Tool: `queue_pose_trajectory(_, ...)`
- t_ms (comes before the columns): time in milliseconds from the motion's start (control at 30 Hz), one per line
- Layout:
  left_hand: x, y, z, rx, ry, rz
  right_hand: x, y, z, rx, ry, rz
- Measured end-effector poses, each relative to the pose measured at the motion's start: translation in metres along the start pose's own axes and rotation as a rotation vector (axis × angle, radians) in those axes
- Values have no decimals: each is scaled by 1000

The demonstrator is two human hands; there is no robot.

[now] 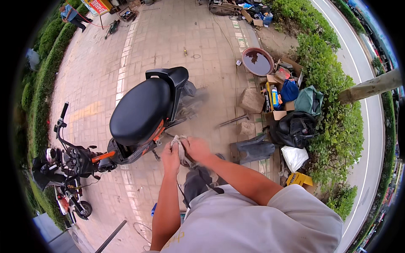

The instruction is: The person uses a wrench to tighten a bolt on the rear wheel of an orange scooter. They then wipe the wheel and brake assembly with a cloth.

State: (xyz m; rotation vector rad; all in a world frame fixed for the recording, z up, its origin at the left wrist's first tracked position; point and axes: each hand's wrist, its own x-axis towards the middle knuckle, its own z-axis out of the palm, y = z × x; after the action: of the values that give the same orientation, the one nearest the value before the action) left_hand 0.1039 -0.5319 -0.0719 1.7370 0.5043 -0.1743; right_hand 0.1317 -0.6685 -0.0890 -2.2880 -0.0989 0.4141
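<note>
Both my hands meet around a grey rag [182, 155] in front of my body. My left hand [171, 157] grips its left edge, fingers curled inward. My right hand [197, 148] is closed on its other side and is slightly blurred. Just beyond them stands an electric scooter with a black seat [141, 110] and orange trim [158, 130]; its handlebar [63, 111] points to the left. The scooter's rear end [187, 107] is smeared and hard to make out.
To the right lie a hammer [233, 121], stone blocks [252, 100], a dark grey plastic piece [252, 149] and a black bag [296, 128]. A basin of dark water [258, 61] sits farther back, near cardboard boxes [270, 95] and a hedge [333, 114]. A person [75, 17] stands far left.
</note>
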Motion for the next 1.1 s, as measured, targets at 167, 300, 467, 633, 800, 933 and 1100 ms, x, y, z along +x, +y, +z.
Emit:
queue_pose_trajectory(167,49,30,79,-425,-174,-197,45,71,-62,-78,183,64)
queue_pose_trajectory(300,74,61,92,-805,-316,-309,34,58,-138,245,597,155)
queue_pose_trajectory(467,101,94,141,-770,-643,-393,47,55,-172,83,414,-122)
queue_pose_trajectory(633,146,102,176,-400,-678,-347,105,103,-174,113,389,28)
queue_pose_trajectory(800,213,106,212,-205,-624,-391,196,154,-184,199,71,331)
queue_pose_trajectory(933,250,117,258,-276,-379,-419,260,191,-213,96,289,85)
queue_pose_trajectory(1100,290,130,285,-251,-145,-538,275,208,-292,144,-149,-12)
